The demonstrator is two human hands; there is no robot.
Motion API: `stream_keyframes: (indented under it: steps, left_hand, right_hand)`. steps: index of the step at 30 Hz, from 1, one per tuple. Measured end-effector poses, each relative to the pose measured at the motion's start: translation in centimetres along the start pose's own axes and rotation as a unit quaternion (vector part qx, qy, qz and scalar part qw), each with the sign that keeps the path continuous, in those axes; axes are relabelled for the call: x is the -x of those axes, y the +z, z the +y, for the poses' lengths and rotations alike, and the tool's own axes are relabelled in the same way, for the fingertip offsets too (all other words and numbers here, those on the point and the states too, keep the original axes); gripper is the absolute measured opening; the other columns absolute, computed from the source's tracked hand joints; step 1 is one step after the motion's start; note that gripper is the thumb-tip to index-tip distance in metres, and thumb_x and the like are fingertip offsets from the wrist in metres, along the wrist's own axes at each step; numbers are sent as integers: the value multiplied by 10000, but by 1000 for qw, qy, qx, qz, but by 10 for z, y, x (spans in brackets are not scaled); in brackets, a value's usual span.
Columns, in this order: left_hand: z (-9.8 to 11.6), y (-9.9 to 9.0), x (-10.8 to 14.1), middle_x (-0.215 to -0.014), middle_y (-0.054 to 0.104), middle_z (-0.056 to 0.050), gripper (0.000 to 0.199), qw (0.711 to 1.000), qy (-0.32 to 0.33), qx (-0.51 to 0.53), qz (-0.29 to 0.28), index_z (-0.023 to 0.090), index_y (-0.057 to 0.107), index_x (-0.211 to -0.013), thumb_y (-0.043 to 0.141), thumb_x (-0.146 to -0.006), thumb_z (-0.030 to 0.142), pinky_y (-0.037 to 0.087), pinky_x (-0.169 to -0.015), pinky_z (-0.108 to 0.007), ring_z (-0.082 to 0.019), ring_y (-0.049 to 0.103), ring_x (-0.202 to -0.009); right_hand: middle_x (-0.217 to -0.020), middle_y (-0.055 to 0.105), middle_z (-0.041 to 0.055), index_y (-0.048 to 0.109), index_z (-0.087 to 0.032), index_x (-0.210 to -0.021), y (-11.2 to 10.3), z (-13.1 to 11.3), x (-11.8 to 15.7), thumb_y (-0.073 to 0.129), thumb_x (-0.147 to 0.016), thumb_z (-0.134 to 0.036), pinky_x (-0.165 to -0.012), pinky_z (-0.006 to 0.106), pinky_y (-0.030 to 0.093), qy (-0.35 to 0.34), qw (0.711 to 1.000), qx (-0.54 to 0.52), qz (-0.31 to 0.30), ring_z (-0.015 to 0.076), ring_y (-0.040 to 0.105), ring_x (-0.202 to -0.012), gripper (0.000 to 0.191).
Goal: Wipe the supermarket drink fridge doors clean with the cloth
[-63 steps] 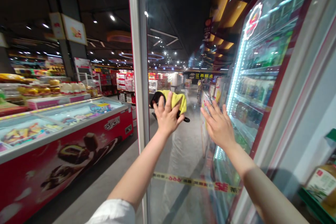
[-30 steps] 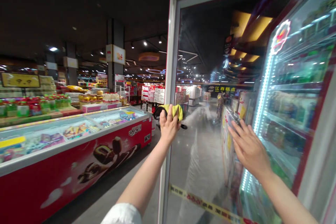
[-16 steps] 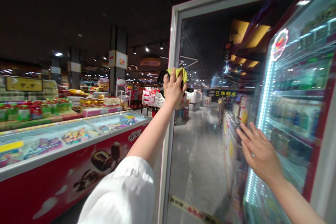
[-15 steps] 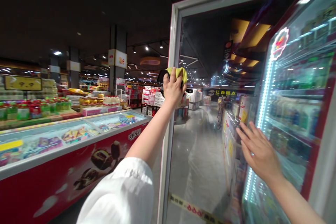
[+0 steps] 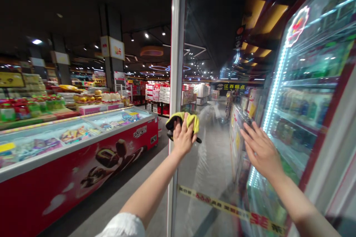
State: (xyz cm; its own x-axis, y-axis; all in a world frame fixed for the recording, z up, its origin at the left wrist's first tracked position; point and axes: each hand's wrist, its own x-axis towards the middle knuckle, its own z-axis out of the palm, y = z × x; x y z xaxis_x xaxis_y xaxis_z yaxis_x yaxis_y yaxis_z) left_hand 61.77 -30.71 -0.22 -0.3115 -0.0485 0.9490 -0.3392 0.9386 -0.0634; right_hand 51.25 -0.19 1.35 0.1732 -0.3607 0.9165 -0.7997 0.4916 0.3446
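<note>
A yellow and black cloth (image 5: 191, 120) is bunched under my left hand (image 5: 183, 137), which presses it against the left frame and glass edge of an upright door. The glass door (image 5: 205, 170) has a pale frame and whitish smears down its pane. To the right, my right hand (image 5: 263, 152) is spread with its fingers apart, at the glass and holding nothing. Whether its palm fully touches the pane I cannot tell. A printed yellow strip (image 5: 219, 204) runs across the lower glass.
On the left stands a red chest freezer (image 5: 116, 166) with packaged goods under its glass top. Behind it are bottles (image 5: 33, 107) on a display. A lit drinks cooler (image 5: 300, 111) shows at right through or in the glass. Pillars (image 5: 111, 52) and stacked boxes (image 5: 158, 94) stand farther back.
My left hand has slid down along the door's left edge with the cloth. My right hand stays spread at the glass, and the view has tilted down slightly.
</note>
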Motion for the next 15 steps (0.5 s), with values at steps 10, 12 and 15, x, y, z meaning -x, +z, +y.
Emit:
stream_keyframes:
  steps: [10, 12, 15]
  left_hand:
    - [53, -10, -96, -1699, 261, -106, 663, 979, -141, 74, 127, 257, 453, -1544, 571, -909, 406, 284, -1190, -650, -425, 267, -1516]
    - [66, -17, -113, -1713, 221, -93, 674, 979, -134, 88, 127, 267, 425, -1560, 550, -920, 438, 264, -1182, -667, -439, 251, -1513]
    - [56, -14, -93, -1707, 257, -28, 646, 993, 18, 87, 77, 345, 492, -1514, 586, -895, 504, 259, -1188, -635, -443, 252, -1505]
  right_hand:
    - [-1578, 480, 102, 319, -276, -1607, -8, 15, -10, 508, -946, -75, -1189, 591, 419, -13, 1000, 20, 13, 325, 368, -1507, 716]
    - [-1573, 487, 108, 304, -271, -1612, -10, 15, -13, 515, -945, -68, -1184, 586, 424, -18, 999, 24, 22, 323, 365, -1510, 728]
    - [-1573, 490, 98, 304, -283, -1611, -14, 18, -10, 510, -946, -64, -1194, 578, 412, -18, 999, 28, 21, 313, 373, -1509, 730]
